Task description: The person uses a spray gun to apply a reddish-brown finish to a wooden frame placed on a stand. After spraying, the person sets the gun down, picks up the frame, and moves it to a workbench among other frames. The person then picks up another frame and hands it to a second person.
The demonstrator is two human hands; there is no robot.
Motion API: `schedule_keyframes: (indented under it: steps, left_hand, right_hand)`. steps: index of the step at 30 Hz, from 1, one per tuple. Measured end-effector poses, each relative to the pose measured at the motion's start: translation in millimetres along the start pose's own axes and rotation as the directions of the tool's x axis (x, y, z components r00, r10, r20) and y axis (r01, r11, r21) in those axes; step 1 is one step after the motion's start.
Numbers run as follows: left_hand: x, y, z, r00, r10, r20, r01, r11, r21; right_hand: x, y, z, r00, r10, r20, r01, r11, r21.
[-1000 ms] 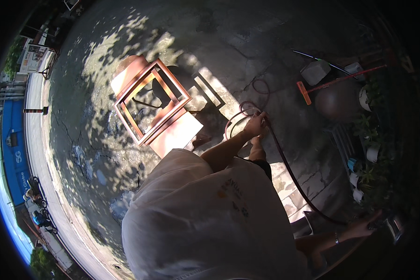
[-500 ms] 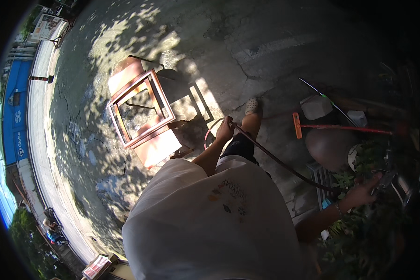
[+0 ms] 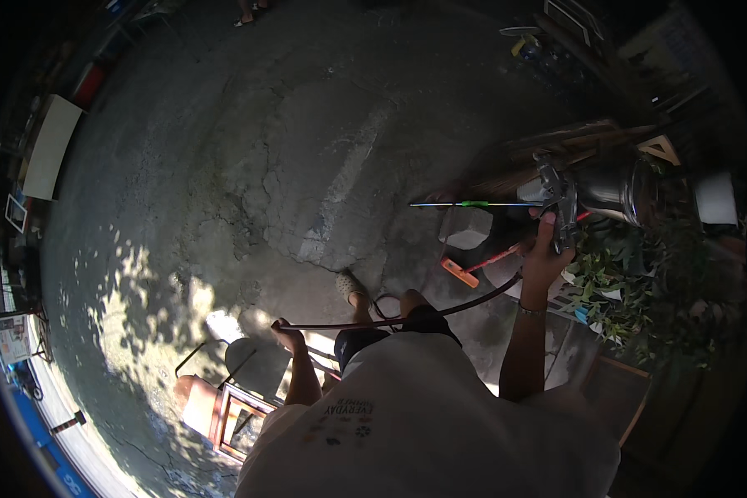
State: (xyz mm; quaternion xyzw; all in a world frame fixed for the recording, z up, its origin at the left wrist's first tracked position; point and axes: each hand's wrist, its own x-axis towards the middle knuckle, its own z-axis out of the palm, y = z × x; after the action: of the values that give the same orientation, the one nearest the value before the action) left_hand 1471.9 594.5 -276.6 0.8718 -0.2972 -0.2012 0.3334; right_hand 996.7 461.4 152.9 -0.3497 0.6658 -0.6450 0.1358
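My left hand is closed round a dark red hose, which stretches across my body toward my right hand. That hand grips a silver spray gun with a shiny metal cup, held up at the right. Below and left of my left hand, copper-coloured wooden frames rest on a light board in dappled sun, beside a dark round seat.
A concrete block, a thin pole and a red-handled orange tool lie at right, beside leafy plants. A pale board stands far left. Another person's feet are at the top edge.
My view has turned away from the sunlit frames and street, which now sit lower left. My right hand has lifted up and forward with the spray gun; my left hand still holds the hose.
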Motion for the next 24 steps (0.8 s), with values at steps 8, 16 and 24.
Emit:
schedule_keyframes:
  steps: [8,16,24]
  left_hand:
    - [280.3,377.9,62.3,0.677,0.693,-0.250,-0.736,0.649,-0.194]
    - [366.2,524.3,253.9,0.649,0.697,0.304,-0.393,0.649,-0.651]
    - [341.5,627.0,429.5,0.642,0.570,0.512,-0.071,0.710,-0.701]
  right_hand:
    - [75.2,23.7,99.2,0.990,0.098,-0.103,-0.096,0.995,0.020]
    - [201.6,76.1,166.2,0.959,0.146,-0.242,-0.141,0.989,0.037]
    - [328.9,98.5,182.4,0.912,0.106,-0.397,-0.185,0.969,-0.166]
